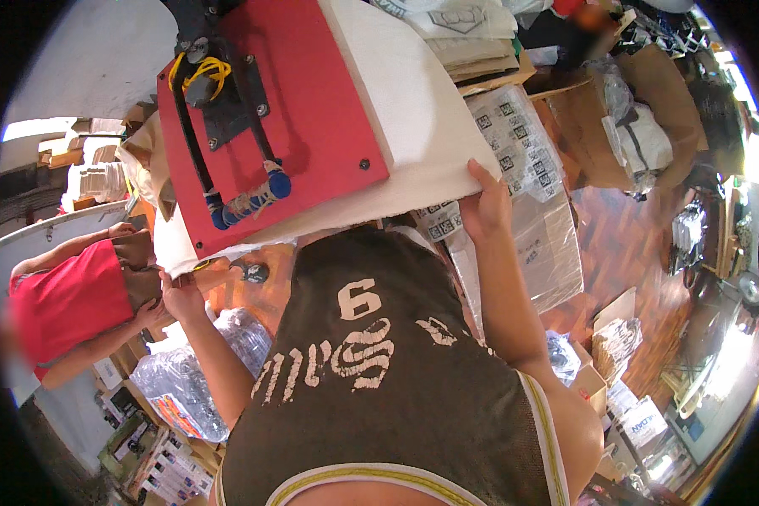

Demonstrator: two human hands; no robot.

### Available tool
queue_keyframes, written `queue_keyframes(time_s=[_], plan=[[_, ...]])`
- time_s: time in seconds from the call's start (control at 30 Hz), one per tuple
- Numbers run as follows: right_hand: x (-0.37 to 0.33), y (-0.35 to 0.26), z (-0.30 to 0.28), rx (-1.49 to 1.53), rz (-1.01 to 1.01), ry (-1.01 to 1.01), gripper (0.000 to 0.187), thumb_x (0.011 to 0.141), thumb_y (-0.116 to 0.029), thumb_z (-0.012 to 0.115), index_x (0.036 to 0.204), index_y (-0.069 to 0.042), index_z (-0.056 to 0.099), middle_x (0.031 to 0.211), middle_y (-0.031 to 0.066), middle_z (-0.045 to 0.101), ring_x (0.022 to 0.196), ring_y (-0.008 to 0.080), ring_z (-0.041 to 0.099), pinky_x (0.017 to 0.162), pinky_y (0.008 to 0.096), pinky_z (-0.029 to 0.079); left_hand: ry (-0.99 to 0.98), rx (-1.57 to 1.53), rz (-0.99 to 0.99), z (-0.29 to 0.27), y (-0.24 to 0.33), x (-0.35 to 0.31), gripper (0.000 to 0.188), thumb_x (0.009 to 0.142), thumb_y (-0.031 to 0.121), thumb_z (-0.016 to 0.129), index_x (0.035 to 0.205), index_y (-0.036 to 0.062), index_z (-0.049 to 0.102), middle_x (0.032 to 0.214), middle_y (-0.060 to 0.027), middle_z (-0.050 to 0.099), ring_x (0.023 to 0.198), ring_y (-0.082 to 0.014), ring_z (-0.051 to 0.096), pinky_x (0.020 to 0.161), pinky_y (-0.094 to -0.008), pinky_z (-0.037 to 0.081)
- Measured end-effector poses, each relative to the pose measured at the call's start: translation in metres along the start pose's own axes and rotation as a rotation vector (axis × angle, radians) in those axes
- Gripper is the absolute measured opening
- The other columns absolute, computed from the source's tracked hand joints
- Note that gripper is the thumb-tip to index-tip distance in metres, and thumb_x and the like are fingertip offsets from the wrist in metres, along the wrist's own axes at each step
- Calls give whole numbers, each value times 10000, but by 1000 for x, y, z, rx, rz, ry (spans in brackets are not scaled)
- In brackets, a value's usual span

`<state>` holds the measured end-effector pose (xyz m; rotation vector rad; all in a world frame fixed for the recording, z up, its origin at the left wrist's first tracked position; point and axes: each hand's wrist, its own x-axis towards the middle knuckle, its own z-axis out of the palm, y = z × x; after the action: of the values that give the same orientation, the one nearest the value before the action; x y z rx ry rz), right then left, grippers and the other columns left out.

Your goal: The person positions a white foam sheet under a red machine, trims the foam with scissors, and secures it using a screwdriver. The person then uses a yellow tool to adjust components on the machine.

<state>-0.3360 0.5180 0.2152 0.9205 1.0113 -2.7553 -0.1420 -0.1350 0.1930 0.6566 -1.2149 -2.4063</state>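
A broad white sheet [434,126], cloth-like in texture, lies in front of me under the red plate of a press [312,110]. At the sheet's right corner my right hand [487,207] grips the edge, thumb on top and fingers hidden beneath. My left hand [180,297] pinches the sheet's near left corner; its fingers are partly hidden. Black bars rise from the red plate to a handle [251,201] wrapped in blue with bands around it. Yellow cord [219,74] is looped about the bars. Neither hand touches the handle.
At left stands another person in a red top [72,299]. Plastic-wrapped bundles [181,379] sit below my left arm. A plastic-wrapped carton [540,244] is beside my right arm, with an open brown box [679,126] beyond. Wooden flooring [624,244] shows at right.
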Motion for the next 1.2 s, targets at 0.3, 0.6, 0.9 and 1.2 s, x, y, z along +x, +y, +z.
queue_keyframes(time_s=[0.3, 0.6, 0.9, 1.2], plan=[[-5, -5, 7, 85, -77, 46, 406, 950, -57, 599, 1332, 39, 499, 1336, 162, 594, 1269, 309, 556, 1121, 451, 418, 426, 47, 49, 59, -17, -4, 446, 1013, 157, 411, 1393, -68, 473, 1381, -237, 561, 1318, -387, 524, 1132, -580, 408], [-37, 4, 63, -437, -411, -186, 205, 958, -69, 665, 1147, 9, 657, 1112, 114, 707, 1027, 178, 661, 902, 308, 523, 281, 614, 367, 137, -17, -28, 306, 985, 41, 622, 1281, -31, 595, 1220, -165, 675, 1120, -253, 668, 884, -385, 583], [-67, 89, 99, -1315, -939, -876, 338, 740, 34, 617, 1075, 28, 651, 1098, 184, 678, 1174, 373, 619, 1073, 517, 447, -419, 1633, 833, 222, -68, -57, 256, 832, -103, 595, 1045, -27, 716, 1120, -147, 732, 1144, -347, 666, 1002, -418, 518], [-67, 96, 107, -1396, -925, -944, 324, 717, 65, 612, 1032, 7, 658, 1092, 186, 679, 1141, 391, 624, 1049, 512, 462, -398, 1565, 822, 217, -60, -63, 201, 769, -112, 606, 924, -14, 689, 1105, -144, 733, 1132, -337, 675, 947, -399, 546]])
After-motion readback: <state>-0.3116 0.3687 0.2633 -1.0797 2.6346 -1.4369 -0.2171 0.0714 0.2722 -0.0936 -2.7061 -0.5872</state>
